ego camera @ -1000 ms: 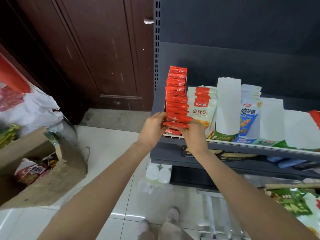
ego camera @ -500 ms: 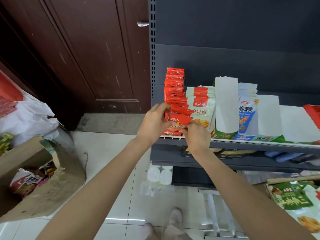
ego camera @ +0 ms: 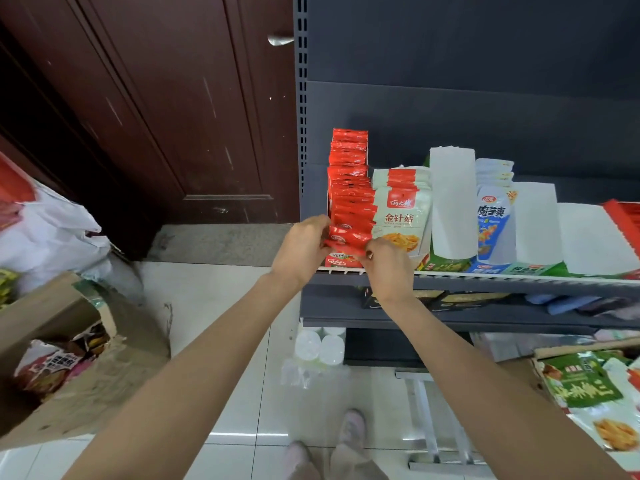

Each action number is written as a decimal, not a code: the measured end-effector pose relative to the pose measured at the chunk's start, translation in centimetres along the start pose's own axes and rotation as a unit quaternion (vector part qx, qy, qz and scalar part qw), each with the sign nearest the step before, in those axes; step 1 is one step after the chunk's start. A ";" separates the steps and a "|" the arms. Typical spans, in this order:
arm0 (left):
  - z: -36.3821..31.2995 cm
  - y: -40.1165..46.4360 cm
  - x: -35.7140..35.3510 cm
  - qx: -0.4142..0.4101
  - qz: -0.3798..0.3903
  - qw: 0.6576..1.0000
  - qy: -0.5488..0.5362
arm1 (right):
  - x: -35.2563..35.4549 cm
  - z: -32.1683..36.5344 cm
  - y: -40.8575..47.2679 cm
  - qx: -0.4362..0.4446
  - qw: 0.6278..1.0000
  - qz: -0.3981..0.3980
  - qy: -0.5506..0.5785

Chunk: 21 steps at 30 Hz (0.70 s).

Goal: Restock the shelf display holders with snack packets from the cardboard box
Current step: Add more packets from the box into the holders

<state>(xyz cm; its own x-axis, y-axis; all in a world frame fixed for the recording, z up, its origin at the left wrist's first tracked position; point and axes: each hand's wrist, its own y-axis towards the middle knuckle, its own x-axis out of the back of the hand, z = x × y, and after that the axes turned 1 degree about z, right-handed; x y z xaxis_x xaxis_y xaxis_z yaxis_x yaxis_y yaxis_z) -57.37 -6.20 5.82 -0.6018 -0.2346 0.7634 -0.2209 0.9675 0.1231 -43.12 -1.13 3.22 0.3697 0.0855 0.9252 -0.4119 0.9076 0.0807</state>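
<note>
A row of red snack packets (ego camera: pixel 349 188) stands in the leftmost display holder on the grey shelf (ego camera: pixel 485 284). My left hand (ego camera: pixel 300 249) grips the left edge of the front red packets. My right hand (ego camera: pixel 388 263) pinches their lower right corner. Beside them stand white and red packets (ego camera: pixel 403 211) and blue packets (ego camera: pixel 493 216), with white dividers (ego camera: pixel 452 199) between. The torn cardboard box (ego camera: pixel 69 358) lies open on the floor at the left, holding snack bags.
A dark wooden door (ego camera: pixel 166 109) stands left of the shelf unit. White plastic bags (ego camera: pixel 48 233) sit behind the box. Green snack bags (ego camera: pixel 588 386) lie at the lower right, white bottles (ego camera: pixel 320 348) under the shelf. My feet are on the tiled floor (ego camera: pixel 221 306).
Both hands stay at the front of the red row. The front packets have been pushed upright and back into the holder, and my view has shifted slightly.
</note>
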 end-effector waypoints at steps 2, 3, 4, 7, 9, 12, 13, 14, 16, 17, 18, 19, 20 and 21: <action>0.1 -0.2 -0.3 0.014 0.006 1.000 0.000 | -0.3 0.4 0.1 -0.022 0.999 0.019 -0.016; 0.0 -0.2 -0.3 0.019 0.009 1.000 -0.003 | -0.3 0.6 0.3 -0.037 0.999 0.019 -0.010; -0.2 -0.2 -0.3 0.020 0.013 1.000 -0.009 | -0.2 0.6 0.4 -0.049 0.999 0.016 0.001; -0.4 -0.4 -0.2 0.019 0.017 1.000 -0.018 | 0.2 -0.2 0.6 -0.041 0.997 0.025 0.063; -0.3 -0.7 -0.1 0.011 -0.003 1.000 0.003 | 0.8 -0.6 0.5 -0.024 0.992 0.042 0.116; -0.9 -1.2 0.2 -0.036 -0.054 0.994 0.090 | 1.8 -0.8 -0.2 -0.024 0.982 0.028 0.187; -1.2 -1.4 0.3 -0.061 -0.075 0.989 0.112 | 2.2 -0.8 -0.5 -0.029 0.977 0.016 0.209; -1.5 -1.6 0.2 -0.092 -0.099 0.982 0.130 | 2.6 -1.0 -0.7 -0.033 0.974 0.006 0.224; -2.4 -2.0 -0.2 -0.155 -0.136 0.966 0.155 | 3.6 -1.4 -1.5 -0.036 0.970 -0.012 0.239; -3.0 -2.2 -0.6 -0.182 -0.140 0.960 0.157 | 4.2 -1.7 -1.9 -0.040 0.968 -0.021 0.246; -3.8 -2.3 -1.1 -0.205 -0.134 0.957 0.154 | 4.9 -2.2 -2.5 -0.046 0.967 -0.031 0.250; -4.8 -2.3 -1.7 -0.220 -0.116 0.958 0.146 | 5.6 -2.8 -3.1 -0.053 0.965 -0.038 0.252; -5.8 -2.4 -2.4 -0.229 -0.095 0.960 0.133 | 6.4 -3.5 -3.9 -0.060 0.965 -0.043 0.252; -7.0 -2.7 -3.1 -0.231 -0.069 0.964 0.113 | 7.1 -4.4 -4.7 -0.067 0.965 -0.044 0.251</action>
<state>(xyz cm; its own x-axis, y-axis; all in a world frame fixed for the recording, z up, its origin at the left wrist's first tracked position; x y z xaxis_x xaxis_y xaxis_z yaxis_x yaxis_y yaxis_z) -49.54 -7.38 7.53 -0.3973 -0.3880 0.8316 0.1093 0.8797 0.4627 -34.90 -2.95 7.79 0.7692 0.1646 0.6175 -0.2627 0.9623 0.0708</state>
